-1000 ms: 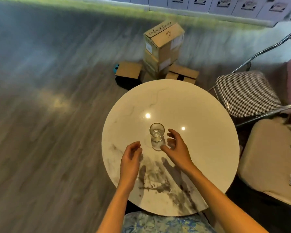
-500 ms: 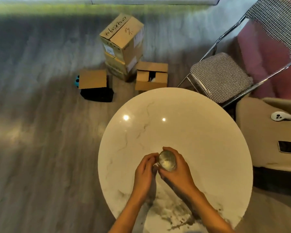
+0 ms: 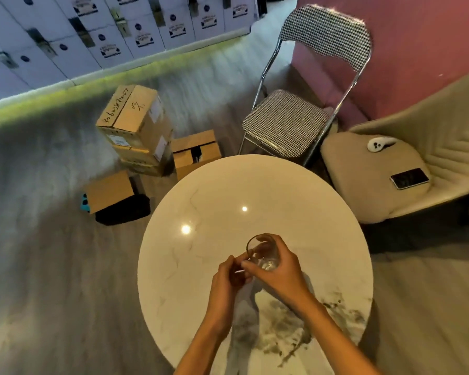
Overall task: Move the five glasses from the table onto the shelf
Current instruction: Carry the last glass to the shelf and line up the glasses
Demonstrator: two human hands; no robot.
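Note:
One clear drinking glass [image 3: 263, 253] is held above the round white marble table [image 3: 295, 212], tilted with its mouth toward the far left. My right hand [image 3: 279, 272] is wrapped around its side and base. My left hand [image 3: 229, 277] is curled beside it, fingertips touching the glass near its rim. No other glass is on the table. No shelf is in view.
Cardboard boxes [image 3: 136, 123] are stacked on the grey floor beyond the table. A houndstooth folding chair [image 3: 287, 123] stands at the far right. A beige seat [image 3: 368, 171] on the right carries a phone [image 3: 410, 178] and a white controller [image 3: 379, 144]. White boxes [image 3: 106, 25] line the back wall.
The glass stood on the table with both hands apart beside it. Both hands then closed on it and raised it. The camera view has tilted up and to the right.

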